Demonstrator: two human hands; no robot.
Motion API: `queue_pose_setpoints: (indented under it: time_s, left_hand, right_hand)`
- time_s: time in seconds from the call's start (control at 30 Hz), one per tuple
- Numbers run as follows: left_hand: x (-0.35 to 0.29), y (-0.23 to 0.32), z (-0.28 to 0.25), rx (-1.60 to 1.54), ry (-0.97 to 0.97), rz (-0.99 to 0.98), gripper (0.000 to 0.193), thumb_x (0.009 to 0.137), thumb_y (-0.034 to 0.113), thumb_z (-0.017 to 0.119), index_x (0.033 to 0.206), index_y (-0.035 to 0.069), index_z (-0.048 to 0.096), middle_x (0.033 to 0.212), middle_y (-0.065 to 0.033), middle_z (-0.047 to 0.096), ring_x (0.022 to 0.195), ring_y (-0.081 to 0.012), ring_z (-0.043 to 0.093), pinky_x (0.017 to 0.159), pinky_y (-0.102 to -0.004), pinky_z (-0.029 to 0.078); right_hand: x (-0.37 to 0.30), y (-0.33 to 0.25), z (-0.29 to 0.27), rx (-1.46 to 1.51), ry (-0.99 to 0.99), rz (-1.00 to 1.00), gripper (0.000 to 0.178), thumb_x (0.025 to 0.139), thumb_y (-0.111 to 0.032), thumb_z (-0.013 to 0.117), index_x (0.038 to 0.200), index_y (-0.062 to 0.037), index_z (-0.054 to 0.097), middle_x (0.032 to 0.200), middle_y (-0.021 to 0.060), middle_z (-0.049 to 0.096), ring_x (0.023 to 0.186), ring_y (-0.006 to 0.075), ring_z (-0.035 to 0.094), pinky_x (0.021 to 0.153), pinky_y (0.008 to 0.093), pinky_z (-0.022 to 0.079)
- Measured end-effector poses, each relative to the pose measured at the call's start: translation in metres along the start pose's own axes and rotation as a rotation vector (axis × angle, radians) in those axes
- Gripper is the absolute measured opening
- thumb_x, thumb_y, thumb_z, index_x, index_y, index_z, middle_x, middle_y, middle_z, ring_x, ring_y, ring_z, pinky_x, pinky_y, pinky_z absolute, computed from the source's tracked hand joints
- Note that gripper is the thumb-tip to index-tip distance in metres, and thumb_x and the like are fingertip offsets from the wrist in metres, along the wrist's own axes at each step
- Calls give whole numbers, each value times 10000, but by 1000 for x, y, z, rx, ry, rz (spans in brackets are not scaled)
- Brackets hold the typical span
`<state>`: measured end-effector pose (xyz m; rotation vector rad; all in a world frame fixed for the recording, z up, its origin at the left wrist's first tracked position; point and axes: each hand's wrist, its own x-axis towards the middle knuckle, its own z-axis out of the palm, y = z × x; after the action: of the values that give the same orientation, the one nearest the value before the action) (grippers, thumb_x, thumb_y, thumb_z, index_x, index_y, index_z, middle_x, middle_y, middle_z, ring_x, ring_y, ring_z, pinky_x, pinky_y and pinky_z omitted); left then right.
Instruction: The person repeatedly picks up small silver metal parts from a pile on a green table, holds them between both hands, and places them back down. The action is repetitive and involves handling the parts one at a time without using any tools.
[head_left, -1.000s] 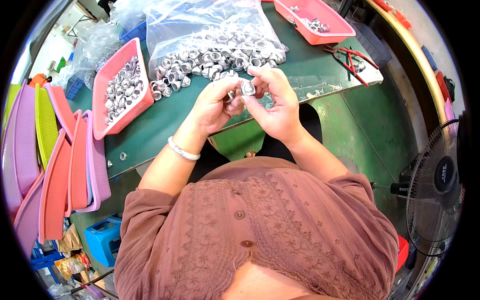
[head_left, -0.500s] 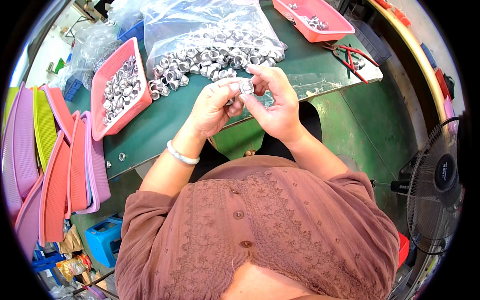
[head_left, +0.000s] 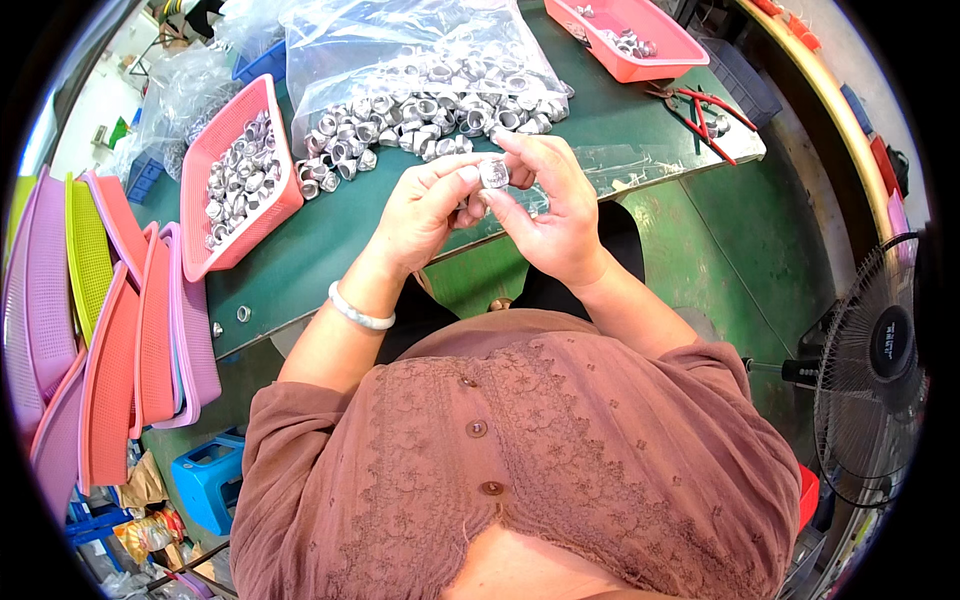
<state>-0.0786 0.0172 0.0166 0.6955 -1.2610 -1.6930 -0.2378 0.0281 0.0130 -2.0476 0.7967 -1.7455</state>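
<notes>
Between my two hands, just above the table's near edge, is a silver metal ring (head_left: pixel 494 174) with a broad, squarish face turned up. My left hand (head_left: pixel 432 205) pinches it from the left with thumb and fingertips. From the right, my right hand (head_left: pixel 552 205) grips its other side between thumb and curled fingers. Beyond my hands, a heap of similar silver rings (head_left: pixel 425 115) spills from a large clear plastic bag (head_left: pixel 400 40). More rings fill a pink basket (head_left: pixel 290 195) left of the heap.
Pliers with red handles (head_left: pixel 712 120) lie at the table's right corner, near another pink basket (head_left: pixel 680 62) with a few rings. Stacked coloured baskets (head_left: pixel 150 330) stand at the left, above a blue stool (head_left: pixel 210 480). A black fan (head_left: pixel 870 350) is on the right.
The ring has tilted slightly between my fingers, and my left wrist has shifted a little to the left. Both hands keep their hold.
</notes>
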Motion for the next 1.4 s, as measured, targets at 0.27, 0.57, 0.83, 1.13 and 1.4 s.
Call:
queue_pose_setpoints:
  time_s: [0.27, 0.57, 0.83, 1.13, 1.4]
  left_hand:
    - [-3, 6, 3, 248, 15, 54, 290, 898, 181, 452, 1110, 22, 569, 683, 23, 525, 596, -35, 440, 520, -169, 351]
    - [-6, 8, 6, 252, 57, 112, 190, 879, 141, 498, 987, 16, 591, 681, 28, 534, 582, -23, 445, 500, -156, 340]
    - [-8, 4, 4, 93, 128, 37, 127, 868, 148, 514, 882, 40, 579, 639, 9, 543, 526, -30, 445, 456, -155, 328]
    - [-10, 1, 10, -106, 182, -13, 93, 848, 126, 554, 877, 43, 585, 640, -10, 566, 529, -35, 475, 438, -146, 319]
    - [-11, -11, 11, -68, 294, 52, 118, 819, 104, 601, 900, 21, 622, 672, -25, 589, 528, -42, 466, 457, -158, 333]
  right_hand:
    - [-3, 4, 1, 20, 22, -19, 475, 661, 73, 640, 1108, -24, 513, 923, 94, 529, 751, 172, 543, 625, 260, 471]
    - [-11, 15, 7, 210, 35, 55, 521, 675, 98, 620, 1159, -26, 474, 893, 72, 537, 705, 128, 521, 612, 243, 445]
    - [-11, 15, 8, 464, -15, 176, 511, 738, 107, 564, 1212, -23, 422, 981, 74, 553, 804, 116, 547, 713, 238, 454]
    - [-9, 15, 6, 640, 18, 430, 442, 777, 77, 551, 1192, -9, 425, 928, 56, 553, 832, 101, 538, 740, 226, 447]
    - [-11, 16, 4, 688, 55, 505, 417, 767, 73, 564, 1160, 1, 444, 862, 34, 535, 786, 79, 529, 712, 203, 448]
